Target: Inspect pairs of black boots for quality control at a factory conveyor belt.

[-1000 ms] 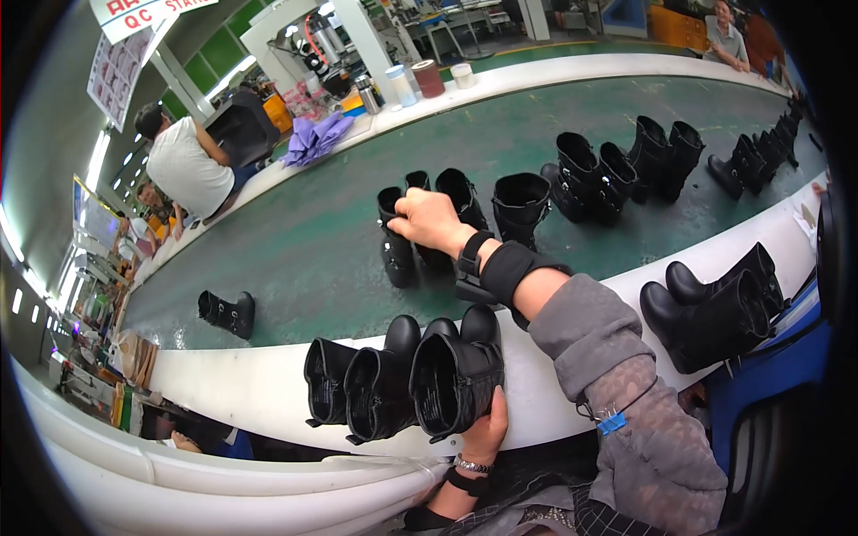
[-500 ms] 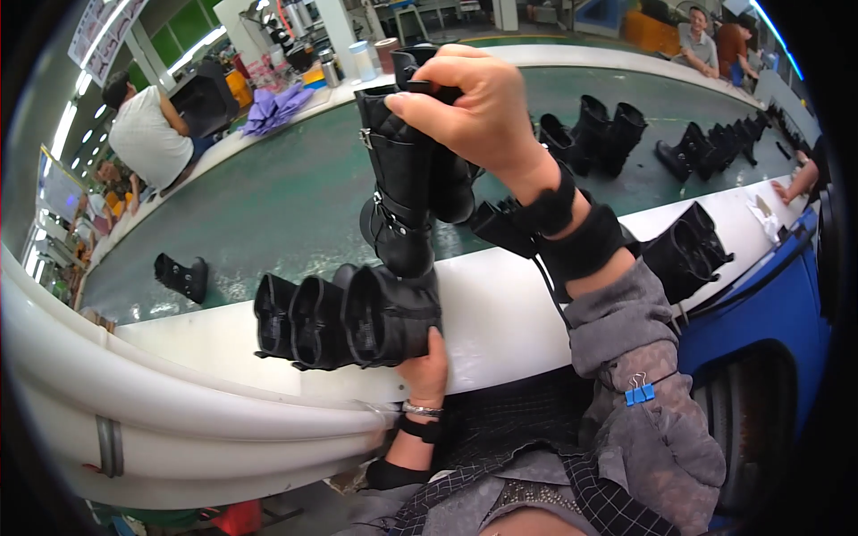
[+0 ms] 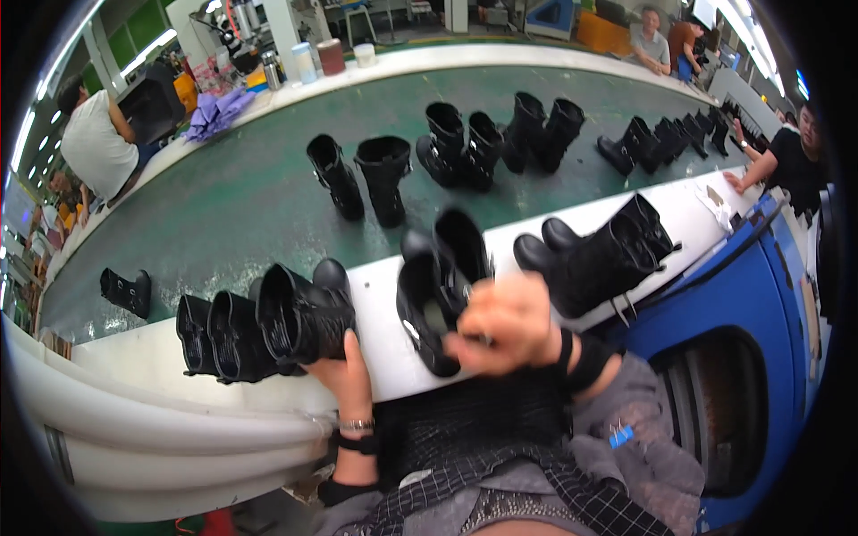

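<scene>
My left hand [image 3: 344,375] grips the near shaft of a black ankle boot [image 3: 299,317] on the white ledge [image 3: 380,277], thumb up its side and fingers partly hidden. More black boots [image 3: 239,338] lie beside it to the left, openings toward me. In front of me, a tilted pair of black buckled boots [image 3: 424,299] is smeared by motion. My right hand [image 3: 505,323], also blurred, has its fingers curled at the tops of that pair. Farther out, two boots [image 3: 384,179] stand upright on the green conveyor belt [image 3: 259,214].
Another pair of boots [image 3: 599,263] lies on the ledge to the right, beside a blue machine [image 3: 715,313]. Several boots [image 3: 545,134] stand along the belt. A white hose-like tube [image 3: 179,420] runs at lower left. Co-workers sit around the belt, one person [image 3: 795,156] at the right.
My right hand has let go of the boots it held over the belt, which now stand there. It has come down nearer to me, to another pair. My left hand stays on its boot.
</scene>
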{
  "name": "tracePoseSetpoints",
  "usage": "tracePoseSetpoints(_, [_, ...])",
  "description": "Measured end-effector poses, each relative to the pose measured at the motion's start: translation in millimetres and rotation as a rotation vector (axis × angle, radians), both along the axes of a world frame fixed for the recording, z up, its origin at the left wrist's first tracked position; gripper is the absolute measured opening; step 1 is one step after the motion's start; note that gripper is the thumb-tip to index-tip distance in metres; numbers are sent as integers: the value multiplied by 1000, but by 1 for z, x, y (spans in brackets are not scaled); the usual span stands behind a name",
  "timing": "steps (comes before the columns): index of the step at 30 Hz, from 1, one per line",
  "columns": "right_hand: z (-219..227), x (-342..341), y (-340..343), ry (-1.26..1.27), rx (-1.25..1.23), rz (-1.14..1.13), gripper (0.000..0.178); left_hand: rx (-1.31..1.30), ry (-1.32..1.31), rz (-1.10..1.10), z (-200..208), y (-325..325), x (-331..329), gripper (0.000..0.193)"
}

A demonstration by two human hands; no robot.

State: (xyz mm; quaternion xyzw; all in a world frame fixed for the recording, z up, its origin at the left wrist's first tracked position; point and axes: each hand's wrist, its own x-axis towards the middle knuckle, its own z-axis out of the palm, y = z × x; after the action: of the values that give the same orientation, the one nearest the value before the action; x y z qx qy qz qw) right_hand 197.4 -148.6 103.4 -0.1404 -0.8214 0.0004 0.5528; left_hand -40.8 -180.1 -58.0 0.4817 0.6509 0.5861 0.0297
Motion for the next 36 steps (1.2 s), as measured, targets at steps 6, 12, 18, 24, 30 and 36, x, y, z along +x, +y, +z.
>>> tracePoseSetpoints(6, [-74,43,-49,289,-280,-72,88,-90,42,-197,18,-81,26,85])
tracePoseSetpoints(12, [-105,53,-49,575,-392,-241,96,-321,283,-688,33,-78,75,99])
tracePoseSetpoints(18, [-90,49,-37,495,-357,-446,100,-228,369,-641,30,-41,103,41])
tracePoseSetpoints(24, [-85,26,-21,23,-794,-565,104,-216,488,-614,47,-28,97,36])
tracePoseSetpoints(30, [-100,9,7,203,-939,-475,59,-288,7,-655,63,-11,82,44])
tracePoseSetpoints(36, [-83,42,33,1037,-1339,230,25,-191,-1142,-821,75,13,64,59])
